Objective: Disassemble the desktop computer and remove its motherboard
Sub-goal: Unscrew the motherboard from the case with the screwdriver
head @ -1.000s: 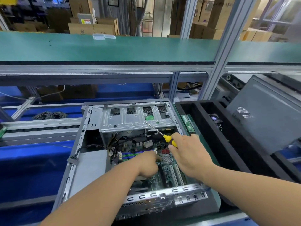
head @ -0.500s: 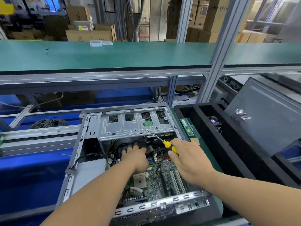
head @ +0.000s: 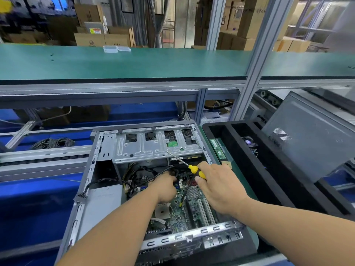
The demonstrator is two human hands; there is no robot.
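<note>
Left hand (head: 166, 187) had its fingers curled down into the black cables (head: 153, 174) at the far end of the motherboard (head: 184, 212), probably pinching a connector, couldn't really tell. Right hand (head: 217, 187) gripped the screwdriver (head: 189, 167), shaft pointing away. Board ran lengthwise toward me inside the case (head: 90, 169).

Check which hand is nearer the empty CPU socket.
Left. The left hand is just above the CPU socket; the right hand, gripping the screwdriver, sits farther right.
</note>
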